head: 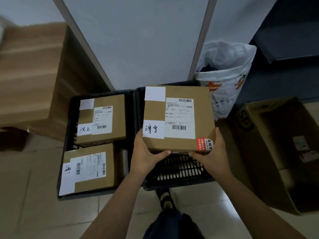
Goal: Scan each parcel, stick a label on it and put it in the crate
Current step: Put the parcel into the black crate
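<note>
Cannot read fine print on the shipping label (179, 116), cannot see fingertips of the left hand (146, 157) and right hand (212, 152) beneath the parcel (202, 104), and lose the blurred wooden cabinet (34, 75) past the left edge.

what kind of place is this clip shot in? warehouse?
Probably a small parcel-sorting corner in an office-like room, not a big warehouse: labelled parcels in black crates on a tiled floor, grey partition panels behind, an open carton beside them.
</note>
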